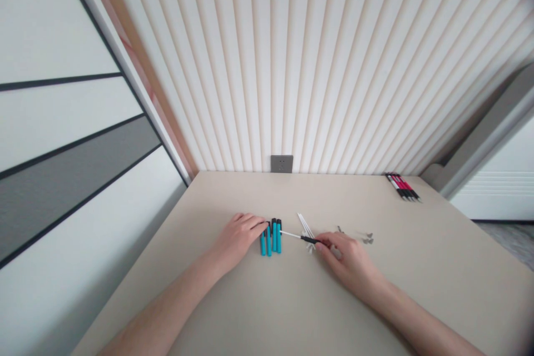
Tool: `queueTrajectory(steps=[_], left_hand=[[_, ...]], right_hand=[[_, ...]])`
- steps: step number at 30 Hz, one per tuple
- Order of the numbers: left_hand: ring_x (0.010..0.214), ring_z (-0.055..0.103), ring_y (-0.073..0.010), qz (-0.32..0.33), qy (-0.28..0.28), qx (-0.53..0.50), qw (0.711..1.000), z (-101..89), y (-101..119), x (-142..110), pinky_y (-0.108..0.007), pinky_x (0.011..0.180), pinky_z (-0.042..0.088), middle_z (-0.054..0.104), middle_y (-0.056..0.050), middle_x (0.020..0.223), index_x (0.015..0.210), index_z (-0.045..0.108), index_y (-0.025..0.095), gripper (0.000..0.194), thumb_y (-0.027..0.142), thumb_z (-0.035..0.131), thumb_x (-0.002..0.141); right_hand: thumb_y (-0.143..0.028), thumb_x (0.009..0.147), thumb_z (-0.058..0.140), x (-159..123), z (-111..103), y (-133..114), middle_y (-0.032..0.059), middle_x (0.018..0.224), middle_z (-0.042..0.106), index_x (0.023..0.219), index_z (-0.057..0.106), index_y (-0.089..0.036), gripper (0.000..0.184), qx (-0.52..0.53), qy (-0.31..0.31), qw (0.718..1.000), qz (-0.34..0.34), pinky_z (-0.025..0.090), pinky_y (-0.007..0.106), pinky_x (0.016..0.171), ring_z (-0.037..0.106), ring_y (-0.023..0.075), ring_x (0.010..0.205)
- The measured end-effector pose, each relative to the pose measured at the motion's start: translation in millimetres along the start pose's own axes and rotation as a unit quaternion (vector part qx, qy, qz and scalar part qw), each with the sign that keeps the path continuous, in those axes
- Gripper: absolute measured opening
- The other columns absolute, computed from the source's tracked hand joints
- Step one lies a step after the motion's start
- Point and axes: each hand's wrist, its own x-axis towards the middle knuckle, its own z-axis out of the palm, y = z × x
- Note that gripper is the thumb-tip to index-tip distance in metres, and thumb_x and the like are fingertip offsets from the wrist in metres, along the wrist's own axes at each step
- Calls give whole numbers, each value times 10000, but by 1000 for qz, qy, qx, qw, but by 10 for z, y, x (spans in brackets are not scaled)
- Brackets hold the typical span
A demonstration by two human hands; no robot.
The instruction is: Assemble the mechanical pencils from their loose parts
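Note:
Several teal pen barrels (274, 238) with black ends lie side by side on the table. My left hand (241, 236) is at their left side, its fingers together and curled over the black ends of the leftmost barrels. Part of those barrels is hidden under the fingertips. My right hand (344, 253) pinches a black pen grip (308, 240), from which a thin white refill points left toward the barrels. Just beyond it lie loose white refills (305, 224). Small clear pieces (311, 248) lie beside the grip, partly hidden.
Small grey metal-looking clips (367, 237) lie right of my right hand. Several red, white and black pens (403, 186) rest at the table's (250, 311) far right corner. A ribbed wall with a dark socket (281, 164) borders the back; a white cabinet (83, 233) stands left.

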Motion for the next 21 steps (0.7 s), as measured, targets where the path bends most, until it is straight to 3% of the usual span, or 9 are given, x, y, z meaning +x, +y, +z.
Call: queueTrajectory(steps=[14, 21], left_hand=[[1087, 573, -205, 2, -4, 18, 1000, 16, -16, -13, -345, 912, 403, 652, -58, 1175, 1241, 572, 216, 353, 55, 476, 941], [990, 605, -185, 24, -14, 15, 1000, -14, -71, -23, -332, 877, 408, 662, -39, 1056, 1169, 590, 214, 259, 101, 472, 968]], right_hand=[[-332, 945, 443, 14, 7, -14, 49, 876, 703, 1004, 672, -217, 263, -5, 2, 1000, 1, 471, 328, 751, 638, 212, 808], [-329, 947, 437, 8, -2, -10, 44, 869, 696, 1002, 666, -225, 257, -1, -1, 1000, 0, 467, 330, 746, 635, 211, 802]])
